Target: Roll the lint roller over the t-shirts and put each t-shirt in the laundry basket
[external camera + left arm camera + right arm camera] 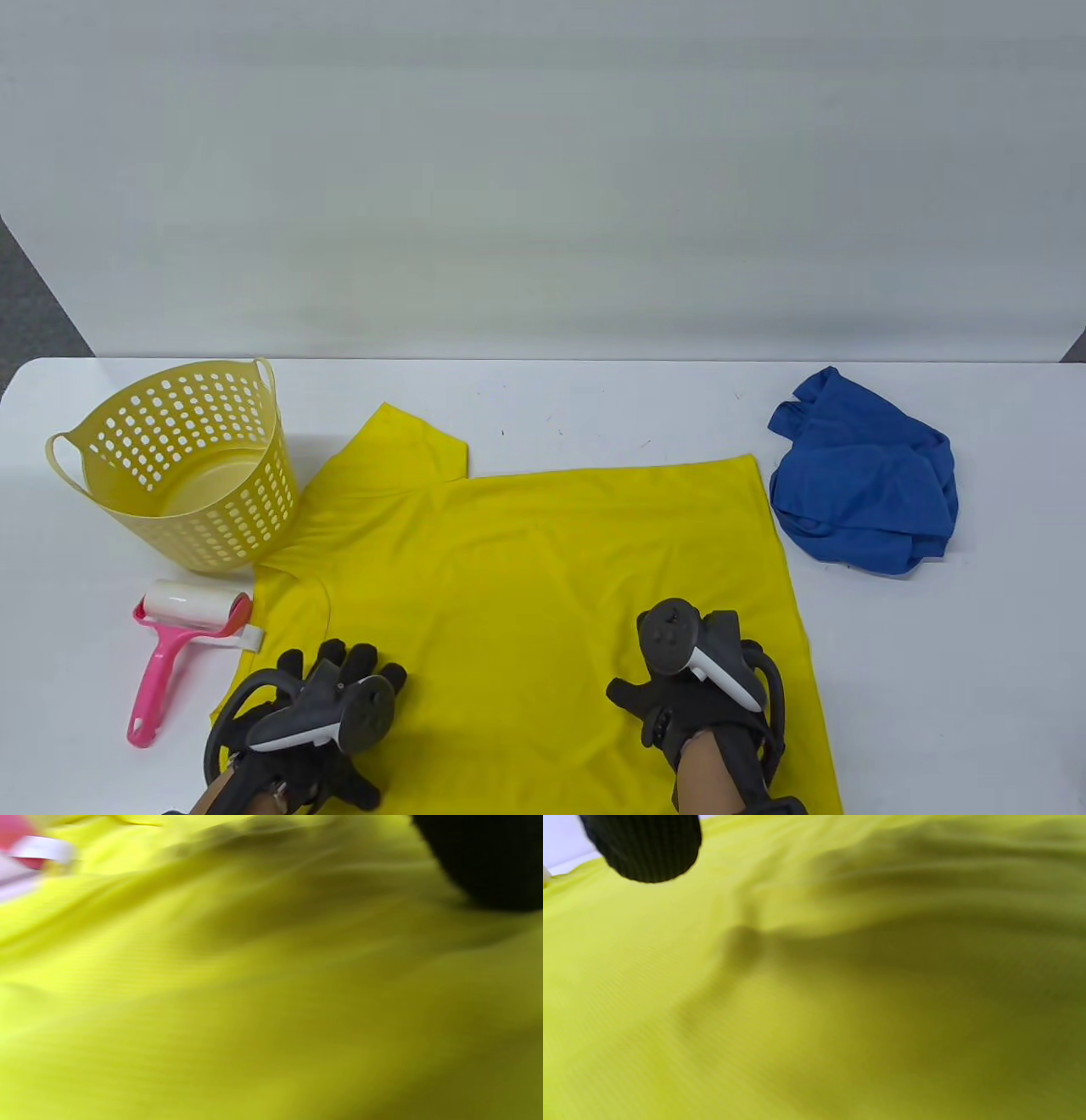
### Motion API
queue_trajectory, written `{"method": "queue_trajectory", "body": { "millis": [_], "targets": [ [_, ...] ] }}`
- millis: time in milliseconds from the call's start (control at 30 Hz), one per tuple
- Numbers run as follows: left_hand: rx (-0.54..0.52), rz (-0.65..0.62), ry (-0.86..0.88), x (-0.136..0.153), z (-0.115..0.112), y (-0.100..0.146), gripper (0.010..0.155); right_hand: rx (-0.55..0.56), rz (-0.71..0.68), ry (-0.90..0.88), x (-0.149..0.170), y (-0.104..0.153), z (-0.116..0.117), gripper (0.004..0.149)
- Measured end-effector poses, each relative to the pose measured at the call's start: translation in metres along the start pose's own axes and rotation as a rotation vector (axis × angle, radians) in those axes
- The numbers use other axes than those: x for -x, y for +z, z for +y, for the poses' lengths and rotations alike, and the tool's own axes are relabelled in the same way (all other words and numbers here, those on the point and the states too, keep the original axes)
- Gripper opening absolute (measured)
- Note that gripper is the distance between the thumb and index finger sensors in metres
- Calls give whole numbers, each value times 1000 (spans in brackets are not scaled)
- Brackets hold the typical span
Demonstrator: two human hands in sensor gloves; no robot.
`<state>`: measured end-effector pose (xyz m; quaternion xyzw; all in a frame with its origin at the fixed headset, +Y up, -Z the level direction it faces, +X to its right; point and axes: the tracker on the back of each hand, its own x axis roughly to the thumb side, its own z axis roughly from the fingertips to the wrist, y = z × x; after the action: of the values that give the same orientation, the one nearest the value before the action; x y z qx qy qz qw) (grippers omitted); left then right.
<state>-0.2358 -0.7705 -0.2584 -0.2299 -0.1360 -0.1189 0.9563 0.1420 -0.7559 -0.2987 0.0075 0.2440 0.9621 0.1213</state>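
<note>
A yellow t-shirt [526, 586] lies spread flat on the white table, collar toward the left. My left hand [339, 675] rests on its near left part beside the collar, fingers straight and spread. My right hand [670, 705] lies on the shirt's near right part, thumb out to the left, fingers mostly hidden under the tracker. A pink lint roller [182, 641] with a white roll lies left of the shirt, touching its edge. The yellow laundry basket [93, 433] stands behind it. Both wrist views show blurred yellow cloth [254, 984], each with one black fingertip [645, 844].
A crumpled blue t-shirt [865, 488] lies at the right of the table, just past the yellow shirt's hem. A white wall rises behind the table's far edge [543, 361]. The basket holds nothing that shows.
</note>
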Motion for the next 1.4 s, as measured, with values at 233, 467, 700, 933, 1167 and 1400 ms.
{"method": "queue_trajectory", "body": {
  "millis": [233, 467, 700, 933, 1167, 1400],
  "targets": [
    [-12, 198, 105, 26, -9, -13, 102, -42, 154, -15, 30, -11, 6, 91],
    [-132, 286, 190, 32, -6, -23, 76, 75, 139, 26, 31, -18, 1, 71],
    [-273, 286, 101, 31, 1, -14, 45, 381, 78, 146, 15, -18, -1, 38],
    [-458, 83, 677, 64, 11, 6, 45, 558, -70, -498, 51, 2, -28, 39],
    [-714, -332, 1282, 83, 32, 39, 46, 186, -475, -1406, 62, 12, -38, 41],
    [-396, -424, 1781, 100, 12, 30, 46, -137, -592, -1835, 51, 7, -20, 46]
  ]
}}
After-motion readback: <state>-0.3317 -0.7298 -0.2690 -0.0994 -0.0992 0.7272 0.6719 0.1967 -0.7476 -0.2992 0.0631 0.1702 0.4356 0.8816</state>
